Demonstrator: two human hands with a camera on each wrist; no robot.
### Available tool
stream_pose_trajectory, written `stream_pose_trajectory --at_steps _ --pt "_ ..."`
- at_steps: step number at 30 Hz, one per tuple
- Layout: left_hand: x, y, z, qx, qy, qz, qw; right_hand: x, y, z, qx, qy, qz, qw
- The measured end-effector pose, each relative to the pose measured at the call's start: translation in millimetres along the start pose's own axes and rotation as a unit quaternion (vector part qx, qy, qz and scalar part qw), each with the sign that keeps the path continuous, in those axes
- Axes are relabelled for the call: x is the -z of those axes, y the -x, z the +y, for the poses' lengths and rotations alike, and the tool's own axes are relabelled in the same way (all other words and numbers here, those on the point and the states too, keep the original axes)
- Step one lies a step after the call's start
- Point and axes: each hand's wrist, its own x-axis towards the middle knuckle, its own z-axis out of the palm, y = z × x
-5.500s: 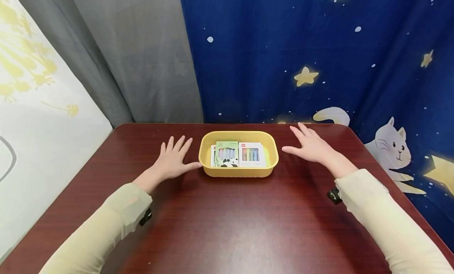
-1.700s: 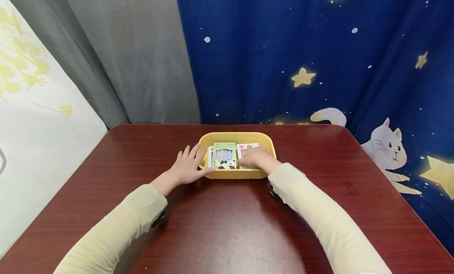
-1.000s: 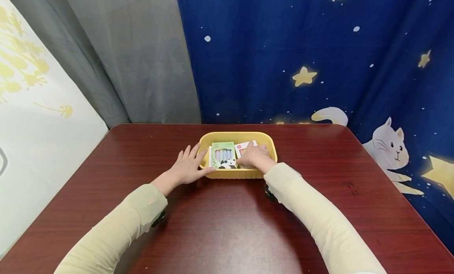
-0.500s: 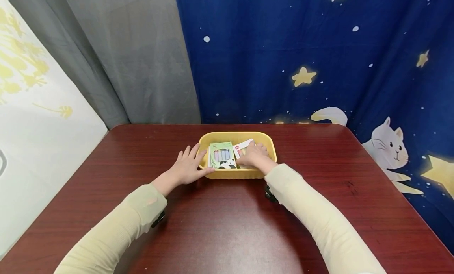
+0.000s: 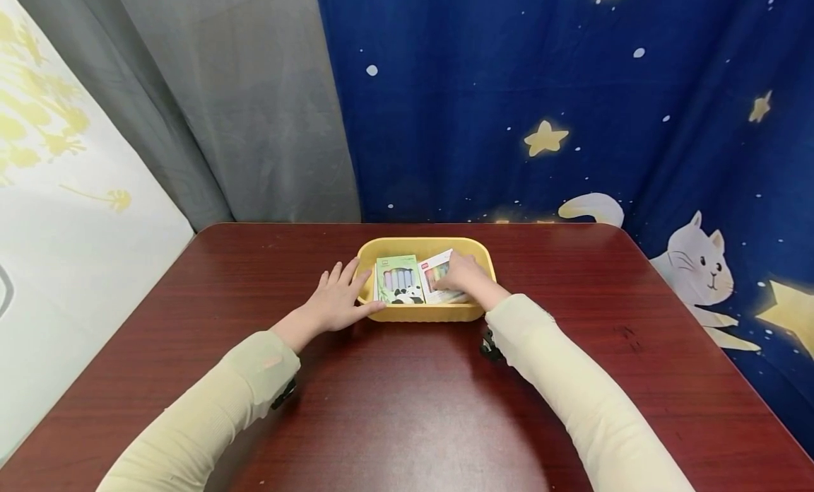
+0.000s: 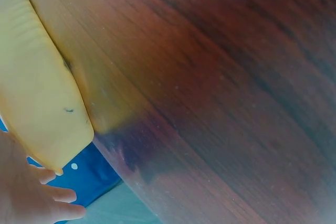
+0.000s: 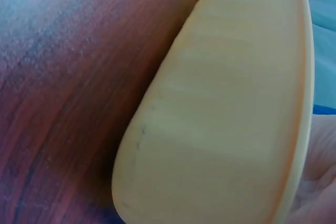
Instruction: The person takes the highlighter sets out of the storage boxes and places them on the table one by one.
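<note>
In the head view a yellow basket (image 5: pixel 427 313) stands at the table's far side. Inside leans a green panda-printed box (image 5: pixel 398 280) with a row of pastel sticks or pens showing in its front. Right of it, a white box (image 5: pixel 434 265) with a red label and coloured sticks is tilted. My right hand (image 5: pixel 466 274) reaches into the basket over this white box, thumb across its front; the other fingertips are hidden. My left hand (image 5: pixel 337 301) lies with spread fingers against the basket's left end, thumb along the front rim.
A dark red wooden table (image 5: pixel 394 407) spreads toward me. Behind its far edge hang a grey curtain (image 5: pixel 254 110) and a blue starry curtain (image 5: pixel 445 110). A white panel (image 5: pixel 76 252) borders the left side. Another white edge shows behind the green box.
Both hands have come in to the basket. The white box has turned askew, and the green box has shifted slightly left. Lately my right hand has slid a little right across the white box.
</note>
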Motion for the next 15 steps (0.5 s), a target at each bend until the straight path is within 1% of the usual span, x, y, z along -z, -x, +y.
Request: stream_pose_trajectory --at_steps 3,7,11,15 --pt "1.3 0.5 0.8 0.0 0.001 0.001 1.0 4 -1 2 0.02 -0.003 0.003 1.0" --pt "1.3 0.7 0.7 0.002 0.003 -0.001 1.0 8 -3 4 0.032 -0.007 -0.004 0.999" --pt "1.0 0.1 0.3 0.001 0.005 -0.002 1.0 10 -4 7 0.04 -0.033 -0.015 0.999" --pt "0.4 -0.5 -0.3 0.003 0.006 -0.006 1.0 12 -5 11 0.036 -0.069 -0.03 0.997"
